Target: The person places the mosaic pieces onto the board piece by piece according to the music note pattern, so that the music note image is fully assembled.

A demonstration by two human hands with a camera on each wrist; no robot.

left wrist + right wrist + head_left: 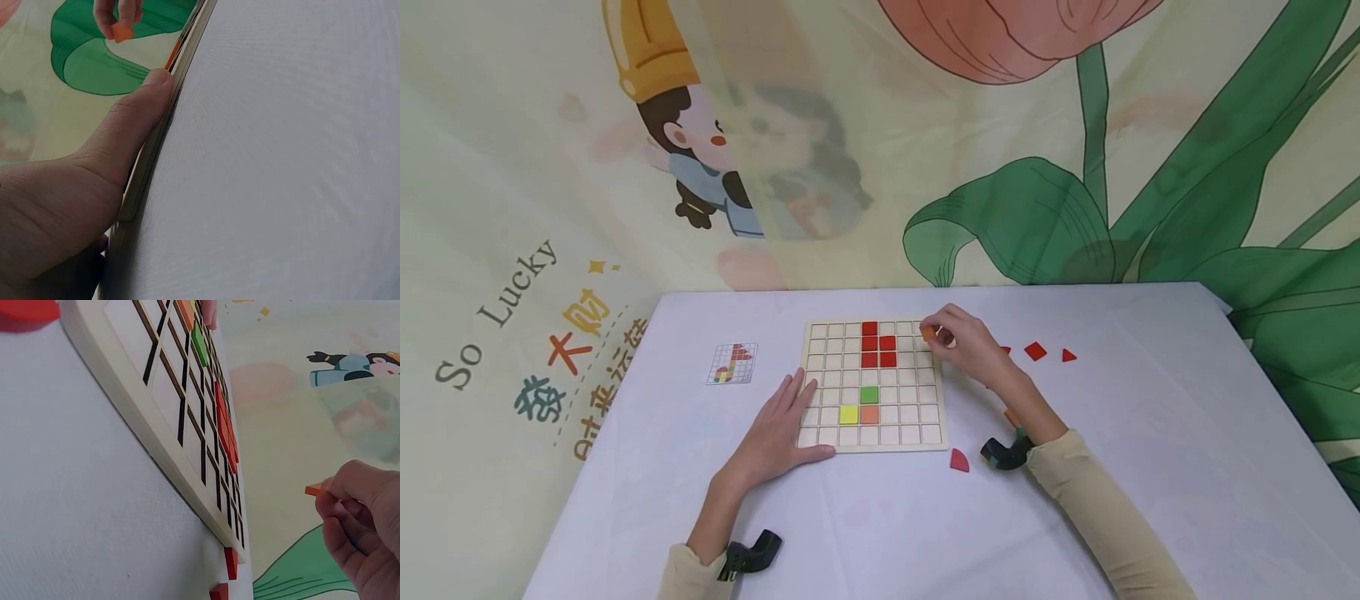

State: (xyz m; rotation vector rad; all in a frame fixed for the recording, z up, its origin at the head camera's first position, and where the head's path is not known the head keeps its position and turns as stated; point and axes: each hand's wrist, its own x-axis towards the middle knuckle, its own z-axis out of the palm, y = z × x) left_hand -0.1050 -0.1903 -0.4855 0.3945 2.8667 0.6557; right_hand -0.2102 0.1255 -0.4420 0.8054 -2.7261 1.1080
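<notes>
Clock taken about the board's centre, 6 nearest the person.

- Red quarter-round (pixel 959 461): on the cloth, just off the board at 4 o'clock.
- Left hand (pixel 775 425): at 8 o'clock, fingers straight and apart against the edge of the gridded board (pixel 895 451); holds nothing.
- Yellow square (pixel 848 414), salmon square (pixel 868 415) and green square (pixel 868 395): in cells between centre and 7 o'clock.
- Printed card (pixel 732 364): flat, well apart at 9 o'clock.
- Red squares (pixel 869 343): five, in cells toward 12.
- Right hand (pixel 972 343): at 2 o'clock, thumb and fingers clamped on an orange piece (pixel 928 333), raised clear of the board; its outline is partly covered.

Judgement: keep left-hand pressure light and steady so the board cannot slide. Pinch the piece by its sides, match its edges to the cell walls, lower level; a tilted corner may catch.
</notes>
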